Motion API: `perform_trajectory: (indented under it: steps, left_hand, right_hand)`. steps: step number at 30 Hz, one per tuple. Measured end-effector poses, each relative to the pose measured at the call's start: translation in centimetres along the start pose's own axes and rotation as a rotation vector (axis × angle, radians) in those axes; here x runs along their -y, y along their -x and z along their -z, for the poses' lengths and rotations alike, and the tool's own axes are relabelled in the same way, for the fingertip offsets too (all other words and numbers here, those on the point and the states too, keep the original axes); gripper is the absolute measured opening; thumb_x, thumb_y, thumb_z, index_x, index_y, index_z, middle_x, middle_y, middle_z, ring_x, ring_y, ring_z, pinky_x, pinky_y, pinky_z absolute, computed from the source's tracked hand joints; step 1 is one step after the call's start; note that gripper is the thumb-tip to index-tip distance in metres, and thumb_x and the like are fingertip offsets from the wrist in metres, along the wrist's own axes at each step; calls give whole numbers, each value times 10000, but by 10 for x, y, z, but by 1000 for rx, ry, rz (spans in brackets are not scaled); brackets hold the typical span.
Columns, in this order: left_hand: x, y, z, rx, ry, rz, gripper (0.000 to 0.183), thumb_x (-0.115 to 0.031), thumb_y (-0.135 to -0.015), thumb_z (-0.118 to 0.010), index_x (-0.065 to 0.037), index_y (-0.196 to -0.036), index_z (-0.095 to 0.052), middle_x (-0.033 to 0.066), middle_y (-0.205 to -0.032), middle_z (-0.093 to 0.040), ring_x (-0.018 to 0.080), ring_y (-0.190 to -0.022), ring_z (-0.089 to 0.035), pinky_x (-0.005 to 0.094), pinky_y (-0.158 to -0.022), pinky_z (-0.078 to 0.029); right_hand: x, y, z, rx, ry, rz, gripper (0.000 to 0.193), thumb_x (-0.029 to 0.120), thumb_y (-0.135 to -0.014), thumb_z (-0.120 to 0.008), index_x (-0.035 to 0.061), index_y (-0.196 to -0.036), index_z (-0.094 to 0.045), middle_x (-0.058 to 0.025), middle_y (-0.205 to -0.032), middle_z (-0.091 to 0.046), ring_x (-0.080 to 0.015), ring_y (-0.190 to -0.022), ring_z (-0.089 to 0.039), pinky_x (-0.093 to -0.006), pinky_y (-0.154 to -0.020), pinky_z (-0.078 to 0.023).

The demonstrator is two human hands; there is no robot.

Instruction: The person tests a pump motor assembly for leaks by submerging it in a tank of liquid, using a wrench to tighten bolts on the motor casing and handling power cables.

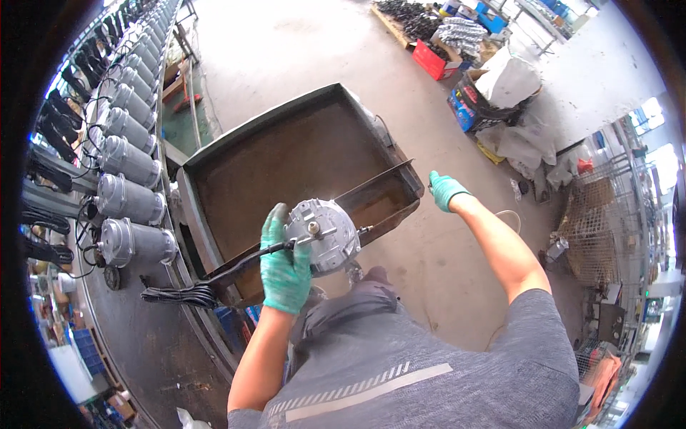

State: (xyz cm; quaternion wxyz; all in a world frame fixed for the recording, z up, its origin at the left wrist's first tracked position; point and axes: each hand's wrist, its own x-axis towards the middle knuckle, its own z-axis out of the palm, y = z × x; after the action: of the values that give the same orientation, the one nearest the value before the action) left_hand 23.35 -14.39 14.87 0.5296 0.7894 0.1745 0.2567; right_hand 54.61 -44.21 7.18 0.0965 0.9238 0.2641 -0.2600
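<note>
Okay, left hand (284,277) grips the grey motor (336,239) just right of its palm, metal tray (286,157) beyond, right hand (446,191) curled well apart, can't tell if holding anything.

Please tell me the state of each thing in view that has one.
Left hand: gloved, holding the grey motor.
Right hand: gloved, apart from the motor; whether it holds anything is unclear.
Grey motor: held, with the black cable attached.
Black cable: its far part coiled into a bundle.
Metal tray: open-topped.
Row of motors: lined up.
Clear plastic: crumpled.
</note>
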Motion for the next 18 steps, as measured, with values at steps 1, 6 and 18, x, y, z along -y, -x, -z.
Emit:
perform_trajectory:
  steps: [1,6,18]
  left_hand:
    - [-14,4,8,22,-89,67,682,-347,-1004,-690,33,-1514,-445,210,-1515,-476,326,-1403,-477,398,-1193,-366]
    - [-62,30,62,-80,-462,-76,247,-211,-997,-697,-9,-855,-698,128,-766,-697,292,-625,-672,362,-596,-527]
    - [-43,-14,87,247,-523,-56,201,-195,-978,-706,-26,-900,-628,121,-669,-536,266,-585,-544,366,-583,-460]
  right_hand:
    - [3,-17,-15,-45,-37,-12,315,107,-1008,-461,-37,-1275,-546,-286,-1186,-697,-424,-1131,-683,-493,-943,-560]
    - [32,-82,-31,-131,-143,-131,317,172,-1046,-393,50,-1226,-623,-254,-1256,-691,-426,-1162,-681,-525,-964,-570]
    - [76,-61,-28,-516,40,174,216,191,-934,-615,71,-1113,-633,-212,-1162,-676,-395,-1047,-679,-503,-893,-563]
